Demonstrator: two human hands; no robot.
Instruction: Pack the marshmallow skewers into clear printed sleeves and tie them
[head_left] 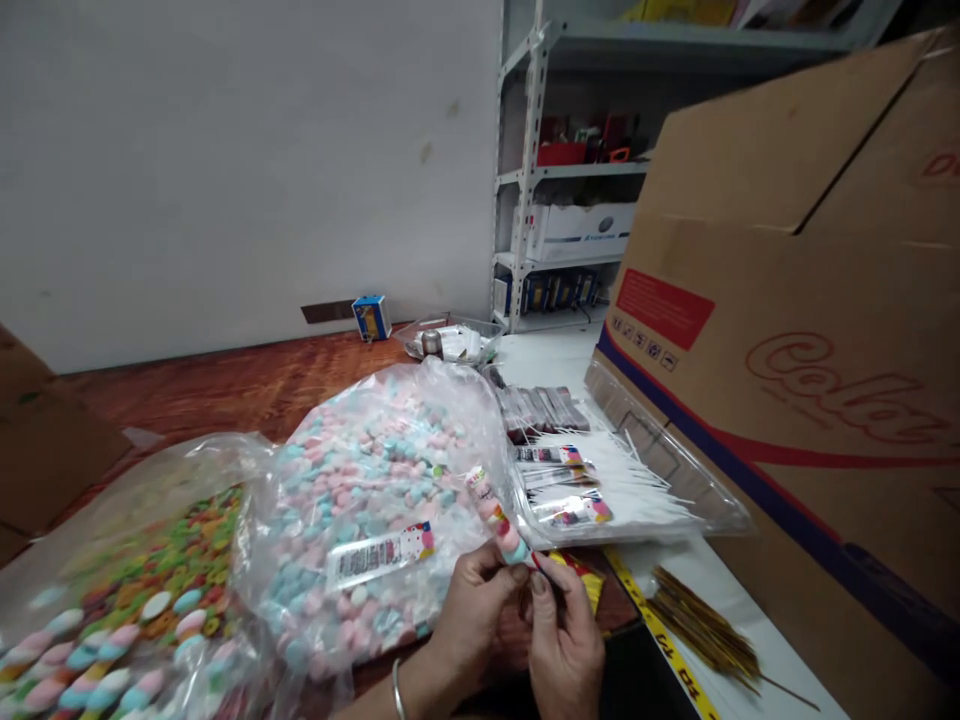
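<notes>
A slim clear printed candy bag (495,515), filled with pink, blue and orange sweets, tilts up and away from my hands. At its near end, the fingers of my left hand (476,605) are closed in a pinch. My right hand (562,630) pinches the same gathered end from the other side, thumb against forefinger. Whether a thin tie is between the fingertips is hidden. Just left of my hands, a flat printed bag (382,555) lies on a big clear sack of pink and blue marshmallows (360,450).
Left is a sack of colourful ring sweets (180,560). A plastic tray (705,490) holds white sticks (615,470) and printed bags. Gold twist ties (701,625) lie by a yellow tape strip (667,650). A large cardboard box (810,300) blocks the right; a shelf rack (532,150) stands behind.
</notes>
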